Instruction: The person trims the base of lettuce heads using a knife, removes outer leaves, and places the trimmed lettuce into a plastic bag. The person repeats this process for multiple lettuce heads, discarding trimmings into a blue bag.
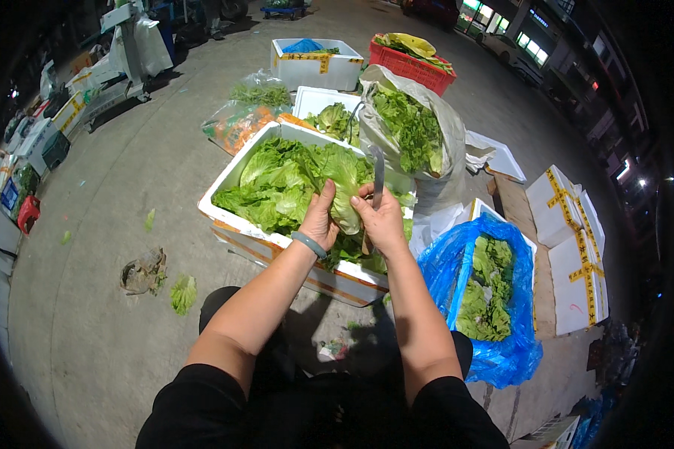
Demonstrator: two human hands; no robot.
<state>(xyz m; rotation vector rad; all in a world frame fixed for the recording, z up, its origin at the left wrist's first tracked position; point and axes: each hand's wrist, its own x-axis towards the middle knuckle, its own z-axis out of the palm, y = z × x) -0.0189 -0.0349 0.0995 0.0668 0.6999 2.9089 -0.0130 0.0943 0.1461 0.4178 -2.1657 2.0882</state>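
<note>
Above a white foam box [241,231] filled with leafy lettuce [281,185], my left hand [319,221] holds a head of lettuce [342,174], its pale stem end towards me. A jade-coloured bangle circles that wrist. My right hand [383,221] grips a knife with a curved blade [378,168], which points away from me. Its thumb and fingertips also touch the right side of the held lettuce. Part of the knife's handle shows below the palm; the rest is hidden by the fingers.
A blue plastic-lined box [441,258] with lettuce stands at right, beside taped foam boxes [573,280]. Beyond the middle box are a large sack [455,132] of greens, a bag of carrots [241,126] and a red crate [410,72]. Loose leaves [183,293] lie on the concrete.
</note>
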